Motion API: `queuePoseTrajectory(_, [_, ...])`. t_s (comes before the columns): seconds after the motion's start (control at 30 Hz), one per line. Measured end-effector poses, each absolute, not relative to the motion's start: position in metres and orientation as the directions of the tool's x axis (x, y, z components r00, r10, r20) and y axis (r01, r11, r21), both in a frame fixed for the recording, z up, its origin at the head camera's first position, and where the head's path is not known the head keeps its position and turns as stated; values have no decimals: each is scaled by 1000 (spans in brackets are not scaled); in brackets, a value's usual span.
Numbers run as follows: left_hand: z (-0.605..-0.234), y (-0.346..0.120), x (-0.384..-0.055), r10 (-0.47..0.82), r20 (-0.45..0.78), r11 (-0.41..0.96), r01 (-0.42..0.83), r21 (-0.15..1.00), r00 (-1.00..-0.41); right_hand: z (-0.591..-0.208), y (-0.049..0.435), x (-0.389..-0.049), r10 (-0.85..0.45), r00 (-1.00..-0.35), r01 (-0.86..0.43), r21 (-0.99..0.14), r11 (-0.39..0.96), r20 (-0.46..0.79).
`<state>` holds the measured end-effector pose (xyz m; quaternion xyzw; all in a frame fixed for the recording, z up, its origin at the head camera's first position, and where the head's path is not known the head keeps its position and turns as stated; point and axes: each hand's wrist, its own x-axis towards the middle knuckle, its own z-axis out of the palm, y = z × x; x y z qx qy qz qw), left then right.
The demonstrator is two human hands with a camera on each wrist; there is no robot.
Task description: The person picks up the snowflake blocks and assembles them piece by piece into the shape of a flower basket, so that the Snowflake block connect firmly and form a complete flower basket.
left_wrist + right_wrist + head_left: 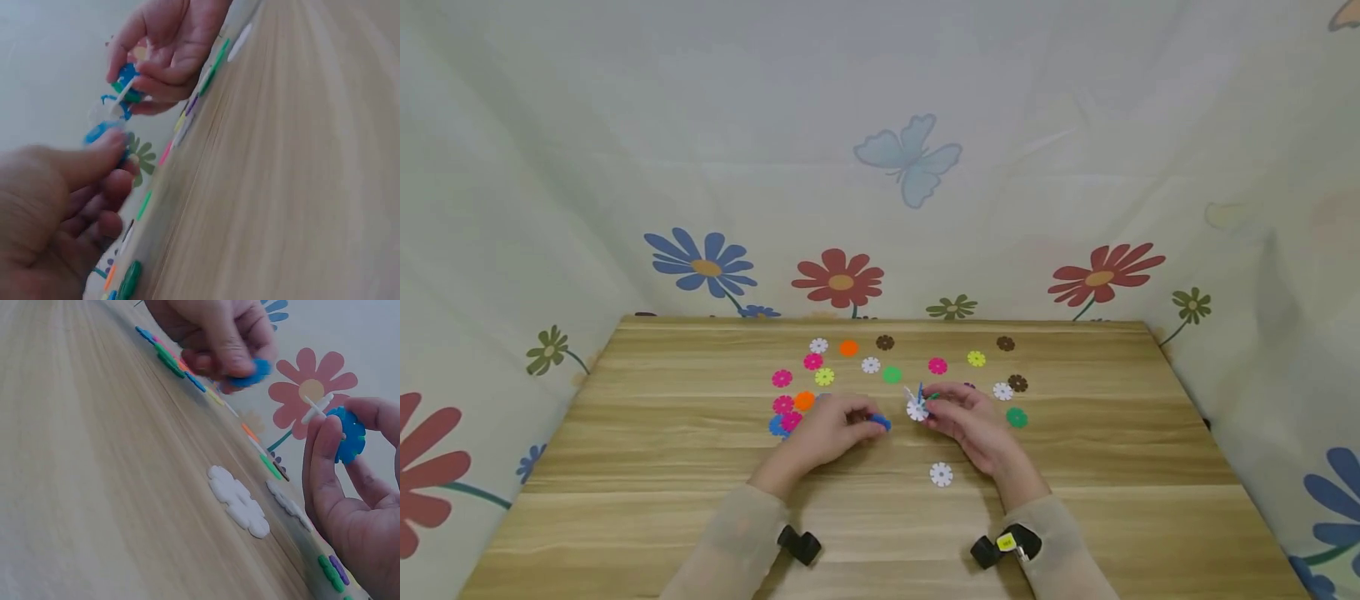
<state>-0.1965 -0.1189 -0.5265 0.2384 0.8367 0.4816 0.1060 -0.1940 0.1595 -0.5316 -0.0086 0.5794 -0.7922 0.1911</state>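
My left hand [829, 432] pinches a blue notched disc [882, 422] between thumb and fingers, above the table. To its right, my right hand [976, 425] holds a small cluster of joined notched discs [917, 409], with white, blue and green pieces showing. A gap separates the blue disc from the cluster in the head view. In the right wrist view a blue disc of the cluster [351, 434] faces the camera, white pieces poking out beside it. A loose white disc [941, 474] lies on the table just in front of the hands.
Several loose discs lie on the wooden table [880, 533] beyond the hands, among them a pink disc [937, 366], an orange disc [848, 348] and a brown disc [1005, 343]. A green disc [1017, 417] lies right of my right hand. A flower-printed curtain [760, 183] hangs behind.
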Motion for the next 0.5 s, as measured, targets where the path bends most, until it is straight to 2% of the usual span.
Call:
queuePoseTrajectory(0.07, [-524,-115,-196,415,83,378,255,890,-906,-531,157,-194,-314,-929,285,-921,-265,-197])
queuePoseTrajectory(0.17, [-521,-111,-195,350,94,324,214,921,-932,-530,153,-193,-313,-932,276,-917,-289,-182])
queuePoseTrajectory(0.5, [-523,-103,-195,357,180,246,278,928,-917,-529,144,-190,-317,-935,269,-900,-343,-159])
